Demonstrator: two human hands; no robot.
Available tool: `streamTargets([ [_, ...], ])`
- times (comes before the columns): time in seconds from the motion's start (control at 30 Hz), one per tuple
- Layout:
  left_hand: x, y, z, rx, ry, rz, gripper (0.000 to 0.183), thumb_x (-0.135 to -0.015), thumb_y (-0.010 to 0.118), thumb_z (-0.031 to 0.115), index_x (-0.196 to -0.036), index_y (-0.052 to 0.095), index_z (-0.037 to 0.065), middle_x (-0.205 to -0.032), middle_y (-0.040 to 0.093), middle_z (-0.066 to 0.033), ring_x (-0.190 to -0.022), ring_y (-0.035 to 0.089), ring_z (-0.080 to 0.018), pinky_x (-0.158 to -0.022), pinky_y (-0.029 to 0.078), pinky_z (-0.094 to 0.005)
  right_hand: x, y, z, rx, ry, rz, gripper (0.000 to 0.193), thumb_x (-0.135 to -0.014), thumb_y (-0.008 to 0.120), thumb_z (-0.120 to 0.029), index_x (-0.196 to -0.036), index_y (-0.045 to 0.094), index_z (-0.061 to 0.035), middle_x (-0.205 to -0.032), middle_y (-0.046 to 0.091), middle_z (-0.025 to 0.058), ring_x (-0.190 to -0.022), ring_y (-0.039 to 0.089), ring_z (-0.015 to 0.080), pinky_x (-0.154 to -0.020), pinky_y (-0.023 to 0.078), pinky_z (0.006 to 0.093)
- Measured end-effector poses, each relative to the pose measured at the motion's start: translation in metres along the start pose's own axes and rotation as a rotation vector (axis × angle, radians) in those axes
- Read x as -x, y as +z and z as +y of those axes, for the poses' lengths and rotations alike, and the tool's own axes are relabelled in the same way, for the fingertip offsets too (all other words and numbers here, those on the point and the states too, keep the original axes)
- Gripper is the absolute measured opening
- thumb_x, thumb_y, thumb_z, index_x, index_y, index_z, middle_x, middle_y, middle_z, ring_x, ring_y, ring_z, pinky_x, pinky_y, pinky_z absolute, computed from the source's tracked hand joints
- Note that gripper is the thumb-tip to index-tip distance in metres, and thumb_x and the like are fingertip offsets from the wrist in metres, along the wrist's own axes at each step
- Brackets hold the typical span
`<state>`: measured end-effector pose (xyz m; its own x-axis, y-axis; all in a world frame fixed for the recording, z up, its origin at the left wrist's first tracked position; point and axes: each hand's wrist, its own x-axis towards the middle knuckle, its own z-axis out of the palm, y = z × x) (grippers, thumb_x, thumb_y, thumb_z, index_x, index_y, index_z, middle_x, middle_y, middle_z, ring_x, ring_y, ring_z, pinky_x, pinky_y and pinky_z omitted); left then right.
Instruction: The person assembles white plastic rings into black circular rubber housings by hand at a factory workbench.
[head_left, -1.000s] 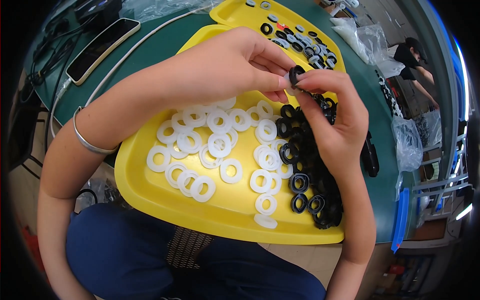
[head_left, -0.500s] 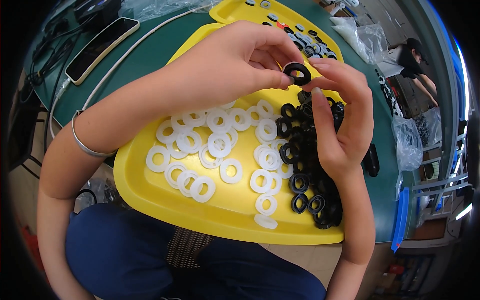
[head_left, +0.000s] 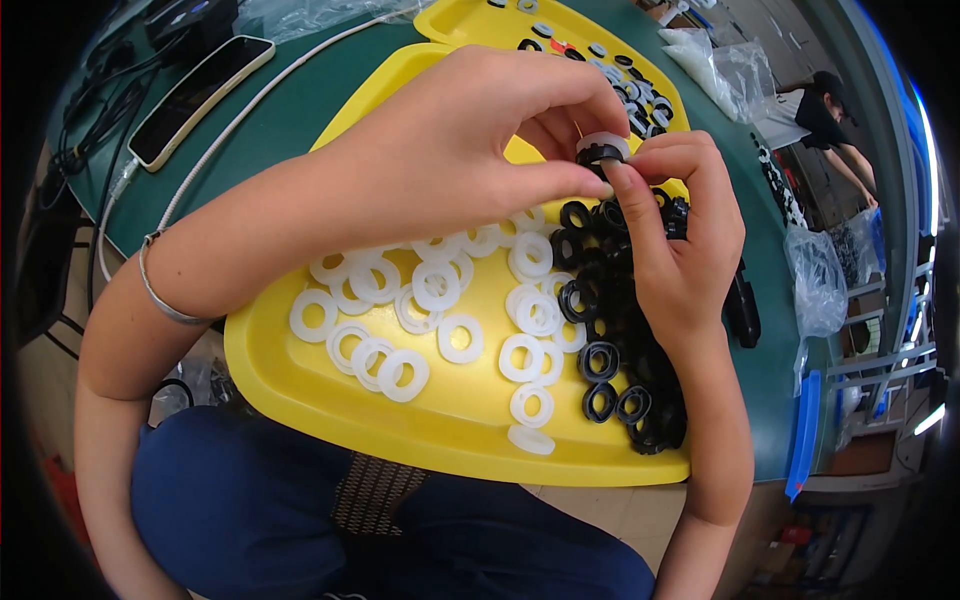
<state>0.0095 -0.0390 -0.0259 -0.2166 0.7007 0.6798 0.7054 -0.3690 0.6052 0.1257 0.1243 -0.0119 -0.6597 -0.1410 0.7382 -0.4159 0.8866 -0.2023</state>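
Above the near yellow tray [head_left: 400, 440], my two hands meet at a black ring [head_left: 600, 154] with a white ring [head_left: 606, 141] against its upper side. My right hand [head_left: 685, 215] pinches the black ring between thumb and forefinger. My left hand [head_left: 500, 130] curls round the pair from the left, forefinger at the upper edge and thumb just under it. Loose white washers [head_left: 437, 286] lie over the tray's left and middle. Black rings [head_left: 599, 361] are heaped on its right side, partly hidden behind my right hand and forearm.
A second yellow tray [head_left: 440, 22] beyond holds mixed black and pale rings. On the green table [head_left: 290, 85] are a phone [head_left: 202, 100] with a white cable and a black pen-like object [head_left: 743, 310]. Clear plastic bags [head_left: 815, 285] hang at the right, where another person [head_left: 815, 120] bends over.
The black ring has tilted from facing me to nearly edge-on, with the white ring now showing on top. My right hand's fingers have closed in on it; my left thumb has slid lower.
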Motion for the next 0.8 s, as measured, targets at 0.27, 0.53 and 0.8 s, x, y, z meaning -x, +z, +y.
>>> streamTargets([
  [0.27, -0.001, -0.002, 0.004, -0.244, 0.115, 0.041, 0.028, -0.077, 0.065, -0.004, -0.104, 0.058, -0.002, -0.092, 0.064, -0.01, -0.085, 0.066, -0.0195, -0.077, 0.052, -0.0281, 0.0, 0.002, 0.001, 0.159, -0.081, 0.014, 0.024, -0.074, 0.072, -0.005, -0.093, 0.057, -0.0035, -0.081, 0.057, 0.0094, -0.068, 0.057, 0.0252, -0.059, 0.045, 0.0331],
  [0.53, 0.001, 0.0, 0.006, -0.377, 0.145, 0.05, 0.03, -0.076, 0.065, -0.004, -0.104, 0.056, 0.0, -0.088, 0.063, -0.0101, -0.08, 0.064, -0.0218, -0.074, 0.05, -0.0302, 0.0, -0.001, 0.002, 0.328, -0.238, -0.015, 0.025, -0.073, 0.073, -0.009, -0.092, 0.06, -0.0029, -0.085, 0.061, 0.0089, -0.073, 0.059, 0.0272, -0.062, 0.045, 0.0355],
  [0.8, 0.005, 0.002, 0.009, -0.555, 0.224, 0.02, 0.03, -0.072, 0.065, -0.003, -0.101, 0.056, 0.002, -0.081, 0.061, -0.0111, -0.076, 0.062, -0.0279, -0.067, 0.049, -0.0331, -0.002, -0.004, -0.005, 0.394, -0.429, -0.094, 0.026, -0.065, 0.073, -0.006, -0.086, 0.058, -0.0016, -0.078, 0.055, 0.0093, -0.069, 0.055, 0.0261, -0.062, 0.043, 0.0367],
])
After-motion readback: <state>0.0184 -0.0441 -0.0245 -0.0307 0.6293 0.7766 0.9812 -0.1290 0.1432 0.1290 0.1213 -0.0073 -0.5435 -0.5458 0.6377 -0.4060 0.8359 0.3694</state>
